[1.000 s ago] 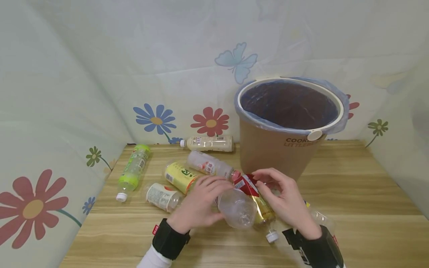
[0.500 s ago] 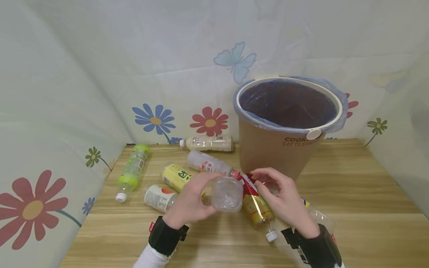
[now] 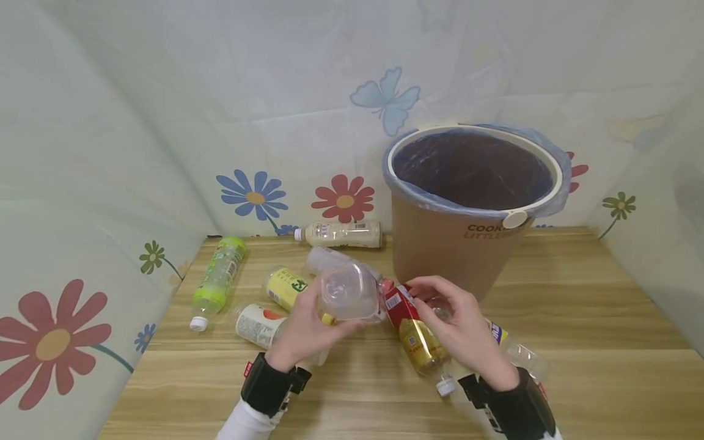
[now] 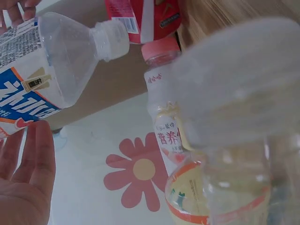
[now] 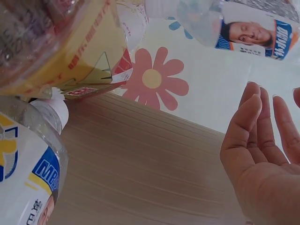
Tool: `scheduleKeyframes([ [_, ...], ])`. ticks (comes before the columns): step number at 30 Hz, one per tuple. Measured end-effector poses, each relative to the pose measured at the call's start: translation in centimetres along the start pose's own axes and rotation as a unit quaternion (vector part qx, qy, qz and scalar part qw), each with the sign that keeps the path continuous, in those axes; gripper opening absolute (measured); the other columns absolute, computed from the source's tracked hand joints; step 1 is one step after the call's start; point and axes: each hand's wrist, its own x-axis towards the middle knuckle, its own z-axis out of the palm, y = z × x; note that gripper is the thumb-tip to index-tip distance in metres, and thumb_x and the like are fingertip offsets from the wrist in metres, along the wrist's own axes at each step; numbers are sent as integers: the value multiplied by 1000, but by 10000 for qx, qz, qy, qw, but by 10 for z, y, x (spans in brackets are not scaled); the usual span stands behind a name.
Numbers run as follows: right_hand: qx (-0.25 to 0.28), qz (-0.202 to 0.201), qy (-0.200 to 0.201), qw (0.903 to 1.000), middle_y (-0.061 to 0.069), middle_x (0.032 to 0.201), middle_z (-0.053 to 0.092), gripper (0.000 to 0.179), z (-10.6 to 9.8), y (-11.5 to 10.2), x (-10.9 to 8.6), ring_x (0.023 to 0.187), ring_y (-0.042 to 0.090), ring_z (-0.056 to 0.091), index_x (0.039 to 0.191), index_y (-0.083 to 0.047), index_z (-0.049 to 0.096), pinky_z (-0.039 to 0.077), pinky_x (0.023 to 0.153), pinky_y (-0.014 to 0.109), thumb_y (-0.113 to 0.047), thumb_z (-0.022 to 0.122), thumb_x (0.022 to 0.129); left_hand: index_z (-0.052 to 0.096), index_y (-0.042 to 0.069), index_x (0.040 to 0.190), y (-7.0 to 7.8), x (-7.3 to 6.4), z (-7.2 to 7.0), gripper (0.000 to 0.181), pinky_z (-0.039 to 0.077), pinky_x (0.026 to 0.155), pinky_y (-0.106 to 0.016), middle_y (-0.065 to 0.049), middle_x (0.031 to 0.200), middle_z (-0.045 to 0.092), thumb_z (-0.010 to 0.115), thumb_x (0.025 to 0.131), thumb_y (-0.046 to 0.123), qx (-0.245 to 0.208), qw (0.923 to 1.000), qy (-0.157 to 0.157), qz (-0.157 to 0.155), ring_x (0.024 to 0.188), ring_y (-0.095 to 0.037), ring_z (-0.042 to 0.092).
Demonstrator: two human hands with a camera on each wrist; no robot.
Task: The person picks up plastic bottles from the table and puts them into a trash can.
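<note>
My left hand (image 3: 302, 336) holds a clear plastic bottle (image 3: 352, 290) between thumb and fingers. The bottle's base faces the head camera. In the left wrist view its blue, white and orange label (image 4: 33, 89) and white cap (image 4: 113, 40) show. A man's face on this label (image 5: 253, 35) is visible from the right wrist. My right hand (image 3: 464, 327), fingers loosely bent, hovers beside a red-and-gold bottle (image 3: 415, 333) with a white cap; its palm (image 5: 272, 187) looks bare in the right wrist view. Whether its fingertips touch the red-and-gold bottle is unclear.
Behind my hands stands a brown bin (image 3: 451, 244) with a blue liner. Several bottles lie on the wooden table (image 3: 594, 318): green (image 3: 220, 281), cream (image 3: 346, 234), yellow-labelled (image 3: 283, 287), white-labelled (image 3: 258, 326), and a pink-capped bottle (image 4: 161, 103). A blue-labelled one (image 5: 33, 164) lies under my right wrist.
My left hand has lifted the clear bottle leftward and away from the red-and-gold one, turning its base up. The yellow-labelled bottle has shifted slightly left. My right hand has barely moved.
</note>
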Motion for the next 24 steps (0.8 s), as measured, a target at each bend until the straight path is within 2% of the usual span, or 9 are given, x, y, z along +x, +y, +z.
scheduleKeyframes([
  [7, 19, -120, -69, 9999, 0, 99, 65, 31, 5, -2, 0, 87, 16, 62, 113, -10, 62, 54, 74, 26, 3, 64, 85, 40, 17, 136, 27, 1, -2, 69, 49, 94, -40, -5, 128, 55, 76, 77, 9, -651, 9974, 22, -302, 114, -22, 55],
  [11, 138, -248, -127, 9995, 5, 104, 64, 34, 9, -2, 0, 90, 17, 62, 119, -8, 59, 55, 78, 34, 2, 63, 86, 36, 12, 139, 33, 2, 2, 69, 50, 92, -41, -9, 130, 52, 72, 80, 3, -1050, 9937, 80, -384, 115, -25, 54],
  [14, 288, -322, -174, 9989, 7, 110, 61, 41, 12, -3, -1, 95, 19, 61, 126, -9, 55, 54, 79, 42, 1, 63, 87, 32, 14, 142, 25, 0, 8, 72, 51, 90, -42, -12, 132, 50, 70, 81, 2, -1239, 9906, 111, -577, 116, -27, 53],
  [18, 355, -306, -392, 9981, 6, 119, 56, 49, 14, -4, -1, 103, 18, 57, 134, -13, 49, 54, 82, 41, -3, 63, 88, 30, 17, 143, 12, -2, 17, 71, 52, 86, -44, -16, 132, 48, 69, 84, 5, -1509, 9846, 98, -874, 114, -30, 55],
  [24, 316, -303, -809, 9958, 1, 127, 49, 56, 17, -5, -2, 105, 17, 52, 141, -17, 42, 53, 83, 34, -9, 62, 90, 30, 13, 144, 12, -3, 25, 66, 52, 87, -42, -19, 136, 46, 65, 88, 9, -1963, 9766, 18, -877, 115, -34, 54],
])
